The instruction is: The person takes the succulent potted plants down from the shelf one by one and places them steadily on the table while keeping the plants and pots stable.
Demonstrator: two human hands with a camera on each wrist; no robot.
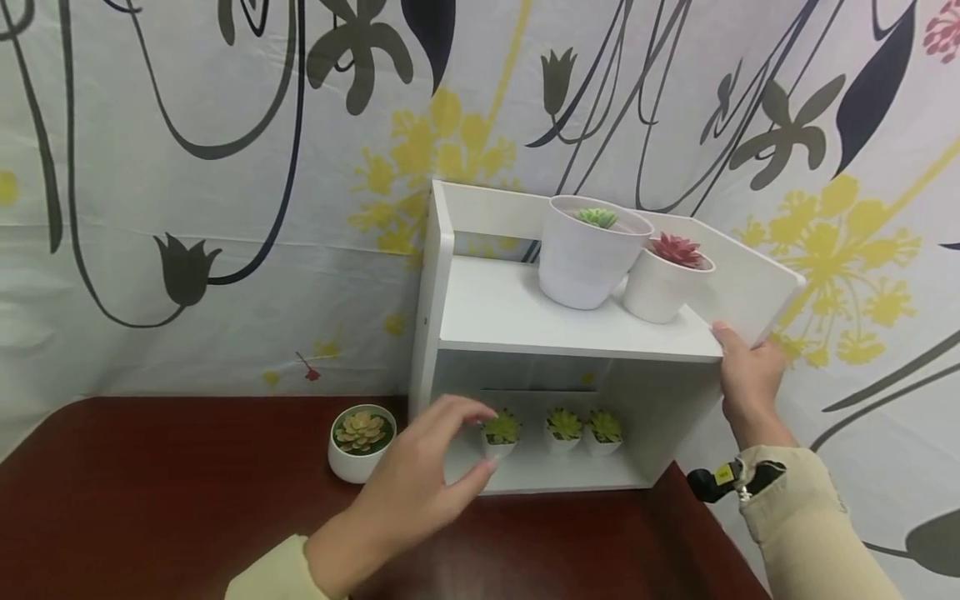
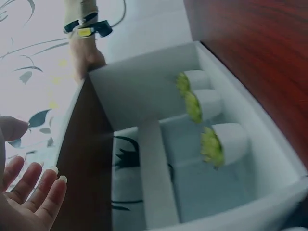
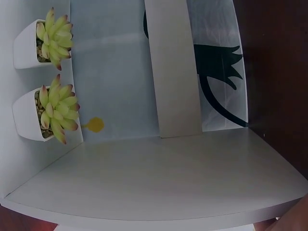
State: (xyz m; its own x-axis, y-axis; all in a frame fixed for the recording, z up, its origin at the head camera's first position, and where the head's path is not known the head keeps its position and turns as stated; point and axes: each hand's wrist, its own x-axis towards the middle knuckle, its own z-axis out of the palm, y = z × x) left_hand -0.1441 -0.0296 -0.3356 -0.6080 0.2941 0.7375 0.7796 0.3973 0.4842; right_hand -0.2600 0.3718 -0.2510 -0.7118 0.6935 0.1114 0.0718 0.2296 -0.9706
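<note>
A white two-level shelf stands on a dark red table against a patterned cloth. My left hand hovers at the lower compartment's mouth, fingers spread and relaxed, holding nothing. It is just in front of the leftmost of three small white pots of green succulents, which also appear in the left wrist view. My right hand grips the shelf's right side panel, thumb on its front edge and fingers hidden behind. Two of the small pots show in the right wrist view.
On the top shelf stand a large white pot with a green succulent and a smaller one with a red succulent, touching each other. A round white pot with a pale succulent sits on the table left of the shelf.
</note>
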